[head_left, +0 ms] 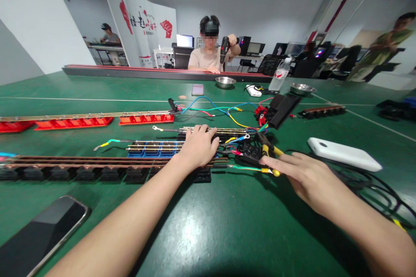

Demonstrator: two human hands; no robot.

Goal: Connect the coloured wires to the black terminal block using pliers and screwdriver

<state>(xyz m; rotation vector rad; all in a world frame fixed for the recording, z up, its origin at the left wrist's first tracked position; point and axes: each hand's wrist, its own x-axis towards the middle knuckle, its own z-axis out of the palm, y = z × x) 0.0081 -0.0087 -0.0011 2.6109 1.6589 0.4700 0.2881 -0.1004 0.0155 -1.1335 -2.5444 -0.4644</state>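
Observation:
My left hand (199,146) lies palm down across copper rods with its fingers slightly apart; it rests over a blue plastic holder (152,149) and a black-based copper rod strip (108,162). My right hand (307,177) is closed on yellow-handled pliers (265,149), its index finger lying over a handle; part of the grip is hidden. Just left of the pliers is a black plastic block (248,152) with short wires. A blue wire with a ring terminal (246,137) and a green-yellow wire (250,168) end near the pliers.
A smartphone (45,233) lies front left, a white power bank (344,154) with black cables at right. Red holders (146,119), a black box (282,108), metal bowls (225,82) and a bottle (281,73) stand farther back. Opposite, a person holds a power drill (224,47).

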